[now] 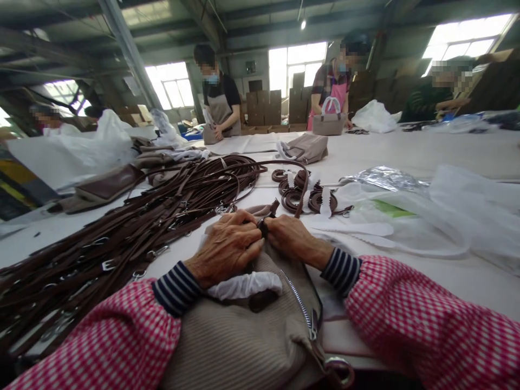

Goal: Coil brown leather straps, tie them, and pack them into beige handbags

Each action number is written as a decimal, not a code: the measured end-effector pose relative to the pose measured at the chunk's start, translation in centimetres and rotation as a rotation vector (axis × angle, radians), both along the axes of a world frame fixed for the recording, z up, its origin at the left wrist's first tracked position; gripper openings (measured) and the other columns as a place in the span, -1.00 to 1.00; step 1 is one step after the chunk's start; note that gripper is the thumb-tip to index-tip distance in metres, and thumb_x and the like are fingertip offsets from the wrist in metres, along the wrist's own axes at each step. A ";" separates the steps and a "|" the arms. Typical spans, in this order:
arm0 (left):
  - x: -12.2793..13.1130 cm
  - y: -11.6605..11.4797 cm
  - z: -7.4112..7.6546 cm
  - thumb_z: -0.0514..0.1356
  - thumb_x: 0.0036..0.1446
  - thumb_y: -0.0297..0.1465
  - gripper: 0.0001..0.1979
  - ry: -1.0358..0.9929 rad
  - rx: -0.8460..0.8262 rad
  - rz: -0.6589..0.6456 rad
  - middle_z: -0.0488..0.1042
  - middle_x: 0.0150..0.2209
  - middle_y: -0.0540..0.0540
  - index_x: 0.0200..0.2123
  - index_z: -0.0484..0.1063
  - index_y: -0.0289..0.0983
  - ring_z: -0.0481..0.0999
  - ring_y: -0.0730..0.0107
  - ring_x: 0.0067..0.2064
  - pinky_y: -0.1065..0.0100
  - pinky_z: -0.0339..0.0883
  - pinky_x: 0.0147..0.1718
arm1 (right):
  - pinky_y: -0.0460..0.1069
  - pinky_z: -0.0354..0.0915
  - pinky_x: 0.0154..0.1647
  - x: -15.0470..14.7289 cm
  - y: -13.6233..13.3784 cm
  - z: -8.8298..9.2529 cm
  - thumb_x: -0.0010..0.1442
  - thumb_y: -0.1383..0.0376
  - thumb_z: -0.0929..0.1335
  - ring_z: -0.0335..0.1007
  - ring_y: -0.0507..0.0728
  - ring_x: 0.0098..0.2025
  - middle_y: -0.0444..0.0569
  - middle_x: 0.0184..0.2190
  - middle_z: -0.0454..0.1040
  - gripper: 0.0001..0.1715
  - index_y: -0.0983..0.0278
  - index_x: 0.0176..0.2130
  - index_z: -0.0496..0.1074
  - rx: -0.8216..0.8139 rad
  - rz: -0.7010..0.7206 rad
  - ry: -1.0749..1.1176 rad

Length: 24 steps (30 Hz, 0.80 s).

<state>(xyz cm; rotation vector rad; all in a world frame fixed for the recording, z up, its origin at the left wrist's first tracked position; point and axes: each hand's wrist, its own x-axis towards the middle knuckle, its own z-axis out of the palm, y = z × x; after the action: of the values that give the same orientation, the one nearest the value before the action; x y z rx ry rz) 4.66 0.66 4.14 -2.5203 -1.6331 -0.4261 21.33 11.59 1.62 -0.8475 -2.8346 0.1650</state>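
Observation:
A beige ribbed handbag (235,338) lies in front of me, its silver zipper (298,303) running down the right side. White wrapping (247,285) covers part of its handle. At the bag's far end, my left hand (231,244) is closed, its fingers curled over the bag's edge. My right hand (298,238) meets it there, pinching a dark brown strap (303,197) that arcs back towards the pile. A small dark piece (264,227) shows between the fingertips; its details are hidden.
Many brown straps with metal clips (162,222) are heaped on the left. Coiled straps (298,195) lie ahead, with clear plastic bags (406,216) to the right. Another beige bag (306,147) rests farther back. Several people work across the table (406,154).

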 end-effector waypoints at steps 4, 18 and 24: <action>0.1 0.3 0.2 0.12 0.44 -0.27 -0.78 -0.006 -0.054 0.030 0.56 -0.07 -0.06 -0.18 0.53 -0.20 0.35 0.12 0.14 0.05 0.15 0.11 | -0.07 0.23 -0.27 2.5 -0.5 0.4 0.34 0.39 0.34 0.48 0.09 -0.28 -0.02 -0.30 0.57 -0.93 0.30 -0.22 0.45 -0.109 0.139 0.049; 0.3 -1.7 1.7 0.13 0.43 -0.11 -0.71 0.147 -0.122 -0.109 0.55 0.02 -0.08 -0.02 0.51 -0.15 0.28 0.06 0.25 0.01 0.04 0.21 | -0.04 0.13 -0.33 4.4 -3.5 -2.9 0.35 0.43 0.27 0.33 0.09 -0.37 -0.03 -0.36 0.46 -0.90 0.32 -0.21 0.38 -0.095 0.263 0.499; 0.0 -0.6 0.5 0.13 0.34 0.08 -0.56 0.203 -0.076 -0.163 0.50 -0.18 -0.04 -0.15 0.50 -0.18 0.39 0.10 -0.03 0.02 0.08 0.06 | -0.03 0.09 -0.38 4.4 -3.8 -2.6 0.34 0.41 0.28 0.33 0.09 -0.34 0.01 -0.28 0.52 -0.93 0.32 -0.19 0.37 -0.026 0.338 0.374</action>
<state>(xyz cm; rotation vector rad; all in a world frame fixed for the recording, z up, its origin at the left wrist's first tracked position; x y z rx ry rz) 4.68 0.11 4.60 -2.6614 -1.4037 -0.1179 25.70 7.82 -0.95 -0.2922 -2.5953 0.3638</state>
